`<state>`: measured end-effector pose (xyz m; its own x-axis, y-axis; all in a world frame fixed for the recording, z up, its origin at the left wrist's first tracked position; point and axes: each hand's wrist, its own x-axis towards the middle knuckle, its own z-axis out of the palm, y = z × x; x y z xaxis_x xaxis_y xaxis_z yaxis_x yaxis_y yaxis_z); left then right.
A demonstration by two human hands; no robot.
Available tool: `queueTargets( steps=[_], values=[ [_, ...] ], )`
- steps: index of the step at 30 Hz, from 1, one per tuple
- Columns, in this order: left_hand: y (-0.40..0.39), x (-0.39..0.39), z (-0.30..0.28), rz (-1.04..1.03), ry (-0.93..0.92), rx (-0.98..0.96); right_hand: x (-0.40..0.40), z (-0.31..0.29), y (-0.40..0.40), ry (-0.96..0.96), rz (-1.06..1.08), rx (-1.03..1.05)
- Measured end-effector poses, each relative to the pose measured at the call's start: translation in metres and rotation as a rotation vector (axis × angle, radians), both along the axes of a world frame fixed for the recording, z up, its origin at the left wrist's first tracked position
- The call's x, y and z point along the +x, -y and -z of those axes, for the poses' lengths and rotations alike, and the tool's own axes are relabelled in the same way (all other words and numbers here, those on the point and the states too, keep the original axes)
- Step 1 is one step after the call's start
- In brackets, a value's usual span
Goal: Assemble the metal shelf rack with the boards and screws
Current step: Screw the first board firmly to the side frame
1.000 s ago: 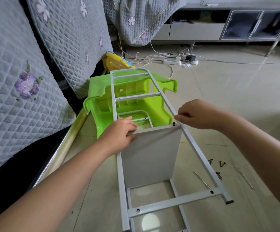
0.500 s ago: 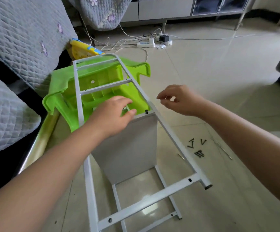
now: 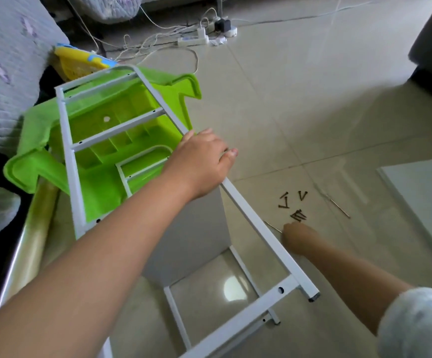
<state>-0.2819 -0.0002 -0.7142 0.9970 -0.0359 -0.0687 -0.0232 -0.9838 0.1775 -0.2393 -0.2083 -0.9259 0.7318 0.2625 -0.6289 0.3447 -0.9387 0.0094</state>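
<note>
While the left hand [image 3: 204, 161] steadies the frame [image 3: 248, 210] over one fitted board [image 3: 191, 233], fingers draped, the right hand [image 3: 297, 239] reaches the screws [image 3: 293, 208], grip unclear; another board [image 3: 426, 200] waits.

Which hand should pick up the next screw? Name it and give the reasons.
The right hand: its fingertips are already down at the screws on the floor. The left hand rests on the rack, steadying it.

A white metal rack frame [image 3: 248, 210] holds a pale grey board [image 3: 191, 236] over a lime-green plastic stool [image 3: 121, 130]; dark screws [image 3: 296, 215] dot beige tiles [image 3: 300, 112].
</note>
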Motion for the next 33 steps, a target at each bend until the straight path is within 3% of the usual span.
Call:
queueTargets(
  steps=[3,7,16,20,28,33],
  values=[
    [-0.001,0.000,-0.001,-0.018,-0.017,-0.014,0.005,-0.012,-0.013,0.008,0.051,0.046],
    [0.001,-0.004,-0.006,-0.030,0.023,-0.066,0.018,-0.055,-0.034,0.105,0.164,0.262],
    [-0.014,-0.045,-0.021,-0.130,0.048,-0.059,0.024,-0.187,-0.071,0.384,0.282,1.112],
    [-0.029,-0.070,-0.024,-0.200,0.021,-0.036,0.011,-0.241,-0.084,0.419,0.212,1.393],
    [-0.045,-0.106,-0.021,-0.240,-0.055,0.035,-0.034,-0.277,-0.109,0.629,-0.329,1.427],
    [-0.059,-0.114,-0.020,-0.299,-0.045,0.052,-0.035,-0.276,-0.115,0.653,-0.478,1.360]
  ],
)
